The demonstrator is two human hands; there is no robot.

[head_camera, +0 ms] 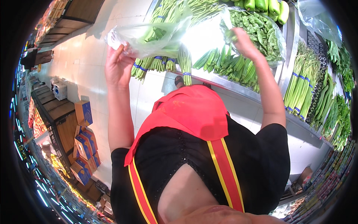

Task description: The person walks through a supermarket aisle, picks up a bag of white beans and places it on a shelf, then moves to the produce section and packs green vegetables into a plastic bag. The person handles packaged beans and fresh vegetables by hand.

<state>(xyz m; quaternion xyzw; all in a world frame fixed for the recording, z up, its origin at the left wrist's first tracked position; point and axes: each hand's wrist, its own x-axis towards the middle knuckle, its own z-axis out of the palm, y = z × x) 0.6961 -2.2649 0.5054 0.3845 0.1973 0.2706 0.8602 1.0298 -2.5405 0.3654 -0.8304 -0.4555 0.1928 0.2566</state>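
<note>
My left hand [121,60] is raised at the left, its fingers closed on the gathered end of a clear plastic bag [156,35], which stretches right over bundled long beans [167,16]. At the right, my right hand [243,42] has its fingers curled round something green, perhaps an okra or a short gourd; blur hides which. Beside that hand a plastic bag of flat green beans [251,22] lies spread on the display. Below it sits a row of ridged green vegetables [237,68] along the metal edge. A banded long bean bundle [185,61] hangs over the edge near the middle.
The stall's metal edge [235,86] runs in front of me. Pale green gourds [274,8] lie at the back. To the right are banded green stalks [300,81] and a black plastic divider [317,92]. Cardboard boxes [85,142] stand beside a wooden stand at the left.
</note>
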